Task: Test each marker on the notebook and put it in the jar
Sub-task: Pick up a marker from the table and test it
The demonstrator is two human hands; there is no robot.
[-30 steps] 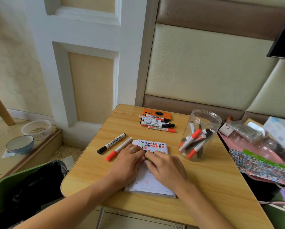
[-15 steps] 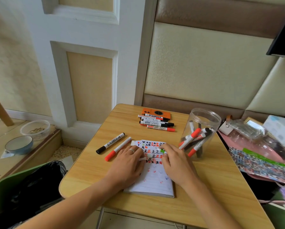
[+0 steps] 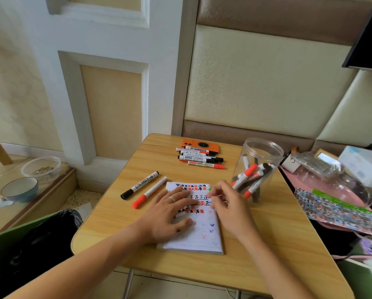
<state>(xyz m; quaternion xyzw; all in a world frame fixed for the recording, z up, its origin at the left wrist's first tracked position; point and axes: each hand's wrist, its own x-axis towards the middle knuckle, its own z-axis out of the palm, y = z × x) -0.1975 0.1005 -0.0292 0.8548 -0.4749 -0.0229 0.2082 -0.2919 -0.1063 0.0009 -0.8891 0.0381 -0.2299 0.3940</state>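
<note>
The right hand [image 3: 226, 203] hovers over the top right corner of the notebook [image 3: 199, 236], fingers curled in a pinch round something small and green, seemingly a marker [image 3: 209, 189] or its cap; only a sliver shows, so I cannot tell which. The left hand [image 3: 170, 214] lies flat and spread on the page, holding it down, with something white half hidden under its fingers. The page carries rows of black and red test marks. The jar [image 3: 258, 169] stands just right of the notebook, open-topped, with tested markers leaning inside. Two markers, one black [image 3: 140, 185] and one red [image 3: 150, 192], lie left of the notebook, and a row of others [image 3: 200, 158] lies at the far side of the table [image 3: 116, 212], against an orange case [image 3: 201, 144].

Risks, as I judge them: the jar is light and close to the right hand, so a careless swing toward its mouth could tip it, toward the clutter past the table's right edge. An uncapped tip could smear ink on the fingers. The two loose markers could roll if nudged.

Room is best over the bare wood near the front edge. A bin [image 3: 29, 244] sits below the left corner, where a dropped marker might land.
</note>
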